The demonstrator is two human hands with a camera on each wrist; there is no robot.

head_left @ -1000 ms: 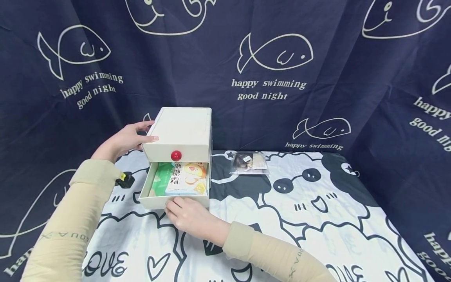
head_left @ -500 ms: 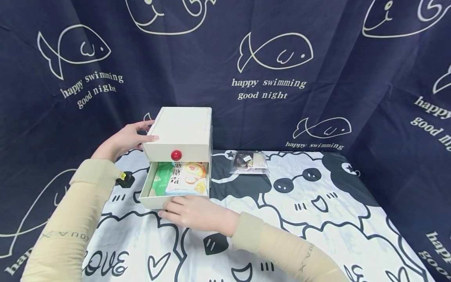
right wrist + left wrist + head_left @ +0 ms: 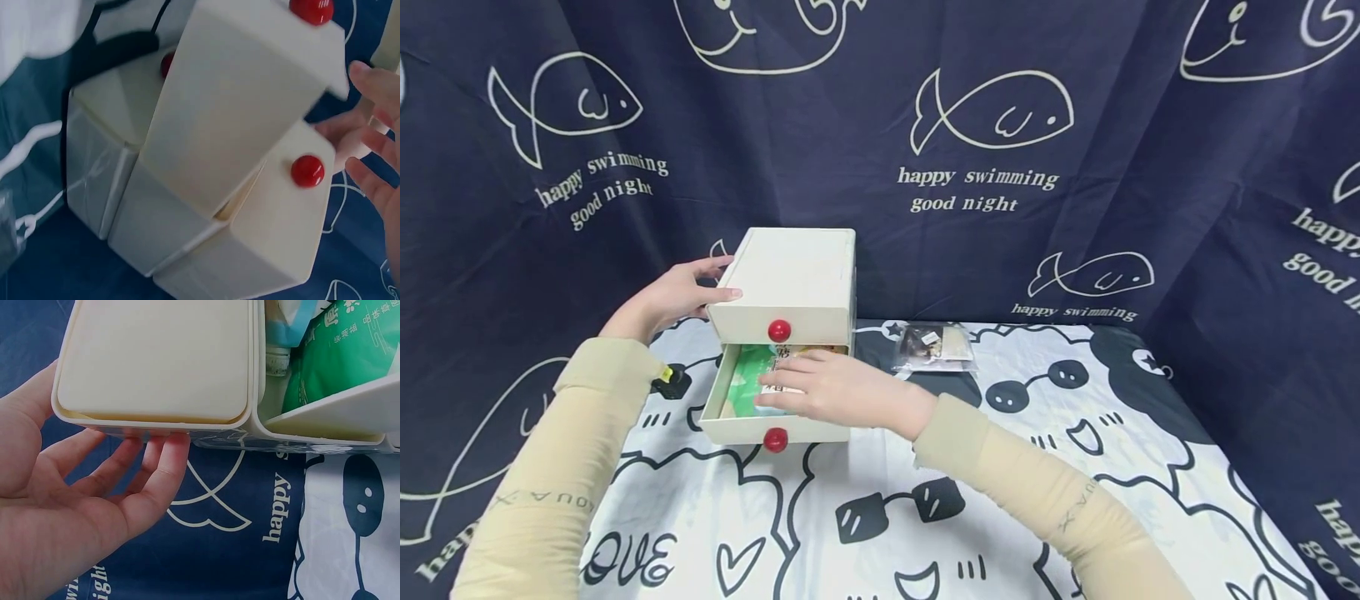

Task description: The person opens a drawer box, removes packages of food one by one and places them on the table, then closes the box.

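Holding left edge of cabinet (image 3: 801, 267): left grip (image 3: 673, 293), curled | right grip (image 3: 835, 390): spread in open room over jutting lower drawer (image 3: 733, 430)

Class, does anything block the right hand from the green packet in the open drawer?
Nothing visible does: the right hand is over the open drawer, where the green packet shows uncovered on the left.

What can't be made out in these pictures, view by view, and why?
Head: much of the printed box, covered by the right hand.
Head: contents of the clear bag, too small to identify.
Left wrist: rest of the green packet, cut off by the top and right edges.
Right wrist: inside of the open drawer, hidden by its own wall.
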